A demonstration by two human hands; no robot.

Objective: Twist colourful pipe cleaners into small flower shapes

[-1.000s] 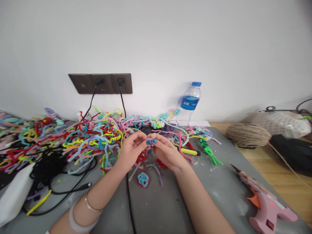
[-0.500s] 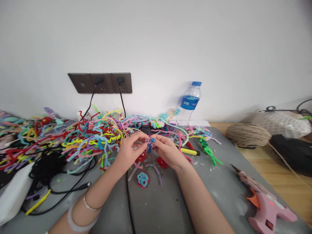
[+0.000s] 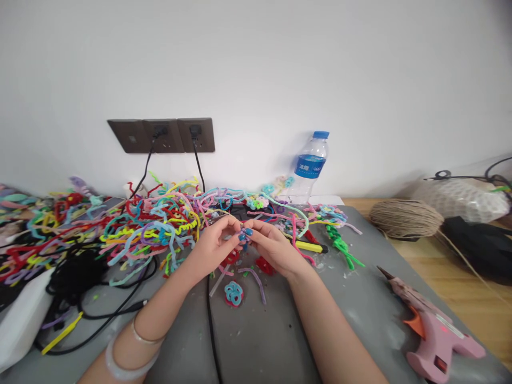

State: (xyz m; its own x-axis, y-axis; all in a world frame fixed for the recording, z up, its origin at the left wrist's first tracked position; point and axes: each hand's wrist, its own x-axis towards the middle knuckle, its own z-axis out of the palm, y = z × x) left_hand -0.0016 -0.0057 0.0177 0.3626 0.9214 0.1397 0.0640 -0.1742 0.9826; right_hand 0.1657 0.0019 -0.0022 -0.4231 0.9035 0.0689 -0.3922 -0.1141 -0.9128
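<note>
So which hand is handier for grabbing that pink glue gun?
Probably the right hand: the glue gun lies on its side of the mat. Both it and the left hand pinch a small piece.

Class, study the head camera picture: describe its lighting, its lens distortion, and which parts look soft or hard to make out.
Head view: soft, even light, only faint shadows on the grey table; wide-angle lens bows that table's edges and tilts the clear plastic water bottle; the small piece pinched between the left hand and right hand is too tiny to identify; the pink glue gun stretches at the corner.

A plain white wall (image 3: 280, 64) carrying a dark socket panel (image 3: 160, 135) rises behind the grey table (image 3: 260, 341).
</note>
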